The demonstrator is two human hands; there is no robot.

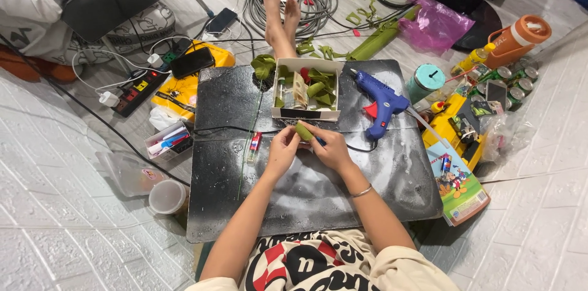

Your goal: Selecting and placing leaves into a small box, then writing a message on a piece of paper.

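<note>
Head camera looks down on both hands meeting over a black board (306, 193). The left hand (280, 153) and right hand (332, 149) are together, fingertips pinched from either side on a small green piece (304, 130); what the piece is made of is hard to make out, and a bit of blue shows under the right fingers, too small to identify. A thin bracelet (362, 192) circles the right wrist.

Just beyond the fingertips sits an open white box (306, 90) holding green scraps, a red bit and a small bottle, their details unclear. To the right of the right hand lies a blue glue gun (381, 102) with a red trigger, its cord running across the board. Left of the left hand lies a small lighter (254, 143).

Farther right of the right hand, off the board, a flat rectangular package (458, 184) with a bright cartoon print lies partly under clutter, beside a yellow box (456, 123) and a teal cup (425, 82). Farther left of the left hand are a clear tray of pens (168, 141) and a round plastic tub (166, 196). Someone else's bare feet (280, 12) rest beyond the box; that person is cut off by the frame
</note>
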